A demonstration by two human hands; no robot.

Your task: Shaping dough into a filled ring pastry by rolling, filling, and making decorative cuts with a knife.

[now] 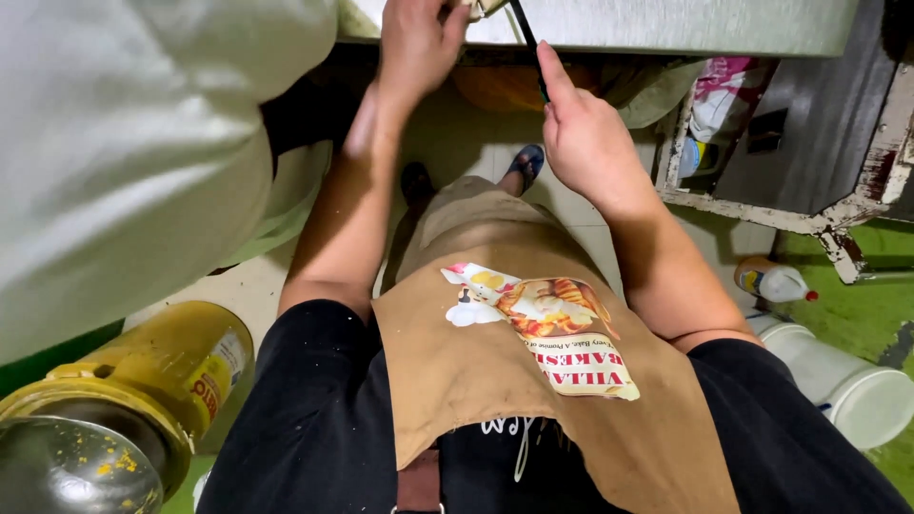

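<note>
Right hand (586, 143) grips knife (529, 48) (yellow can (157, 381) nearby).

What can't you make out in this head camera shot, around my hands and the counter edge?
- Left hand: what its fingers pinch is cut off by the top edge.
- Right hand: grips a thin dark handle; its working end runs out of frame, so the tool's kind is unclear.
- Metal counter: its top is out of view.
- Orange object beneath the counter: shadowed and hidden by the hands.
- Yellow container: a blurred metal lid covers its contents.
</note>
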